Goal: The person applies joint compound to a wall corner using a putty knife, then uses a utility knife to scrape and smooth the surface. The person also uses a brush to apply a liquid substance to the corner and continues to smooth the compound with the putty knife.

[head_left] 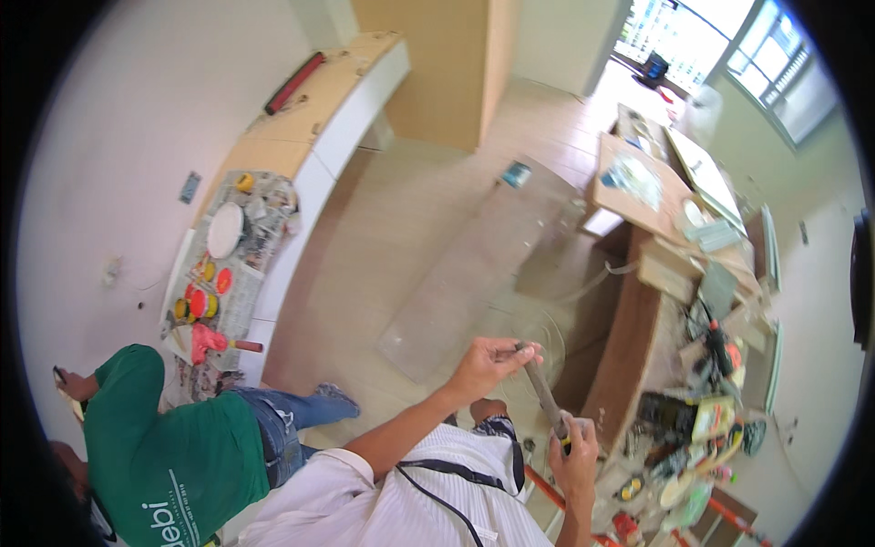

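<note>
A long, narrow grey-brown tool (544,394) with a black and yellow handle slants in front of my body; its blade looks like a file or chisel, but I cannot tell which. My right hand (574,448) is wrapped round the handle at the lower end. At the upper end, my left hand (492,366) touches the tip, with thumb and fingers pinched on it. Part of the handle is hidden inside the right hand.
To the left, a person in a green shirt (182,447) leans beside a long counter (273,155) with newspaper, paint tins and a white lid (225,230). A cluttered wooden bench (629,346) stands right. A clear sheet (465,273) lies on the floor ahead.
</note>
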A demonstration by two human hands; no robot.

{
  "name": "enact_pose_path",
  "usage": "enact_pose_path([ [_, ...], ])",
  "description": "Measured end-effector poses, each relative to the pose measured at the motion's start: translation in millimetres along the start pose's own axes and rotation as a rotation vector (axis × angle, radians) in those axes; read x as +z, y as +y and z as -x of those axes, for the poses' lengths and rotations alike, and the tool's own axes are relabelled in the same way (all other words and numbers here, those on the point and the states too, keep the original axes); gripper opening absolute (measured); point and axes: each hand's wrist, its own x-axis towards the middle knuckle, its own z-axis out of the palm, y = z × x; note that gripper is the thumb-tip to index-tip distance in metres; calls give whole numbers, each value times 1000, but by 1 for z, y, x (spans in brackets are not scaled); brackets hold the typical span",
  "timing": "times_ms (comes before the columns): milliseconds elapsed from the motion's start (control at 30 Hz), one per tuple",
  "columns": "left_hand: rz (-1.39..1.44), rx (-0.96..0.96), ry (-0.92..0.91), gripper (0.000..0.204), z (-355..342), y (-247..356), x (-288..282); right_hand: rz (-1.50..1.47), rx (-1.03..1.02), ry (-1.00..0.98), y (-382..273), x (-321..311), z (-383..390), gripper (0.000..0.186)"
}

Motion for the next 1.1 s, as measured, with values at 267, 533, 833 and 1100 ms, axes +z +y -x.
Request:
enact_pose_path([
  [267,-316,-71,365,42,-89,-38,-160,-401,54,-360,7,106,-157,48],
  [533,-277,-238,898,37,-45,-14,-357,-577,236,-521,-38,209,-361,45],
  [833,-310,-274,490,33,-313,26,-537,-1014,590,-445,-83,422,-636,44],
  [1100,-218,-608,634,33,-522,-26,-629,-1166,761,-370,-110,608,-827,48],
])
